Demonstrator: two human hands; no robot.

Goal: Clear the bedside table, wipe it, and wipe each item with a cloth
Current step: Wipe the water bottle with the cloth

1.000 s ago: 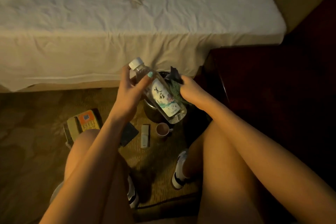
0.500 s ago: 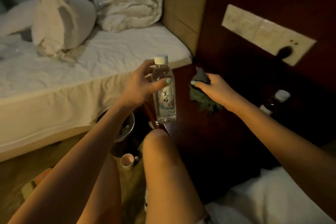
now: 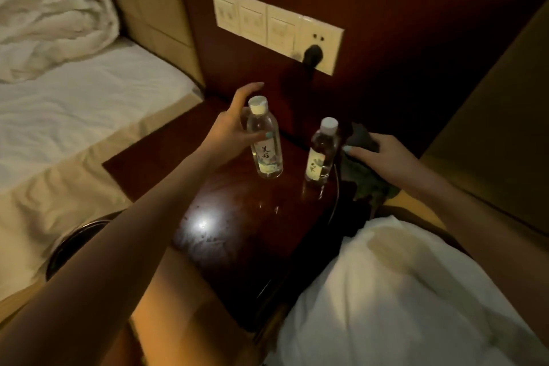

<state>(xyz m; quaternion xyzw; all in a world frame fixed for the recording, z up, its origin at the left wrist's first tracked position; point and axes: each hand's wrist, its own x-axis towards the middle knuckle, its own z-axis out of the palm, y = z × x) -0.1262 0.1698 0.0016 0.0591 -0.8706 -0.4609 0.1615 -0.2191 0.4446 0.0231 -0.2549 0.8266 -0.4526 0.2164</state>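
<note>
Left hand holds upright bottle (right hand grips cloth).

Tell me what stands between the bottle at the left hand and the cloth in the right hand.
A second capped water bottle, upright on the bedside table, seen in the head view.

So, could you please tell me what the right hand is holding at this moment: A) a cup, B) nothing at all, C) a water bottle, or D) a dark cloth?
D: the right hand grips a dark cloth at the bedside table's right edge, beside the right water bottle, while the left hand holds the left water bottle.
</note>
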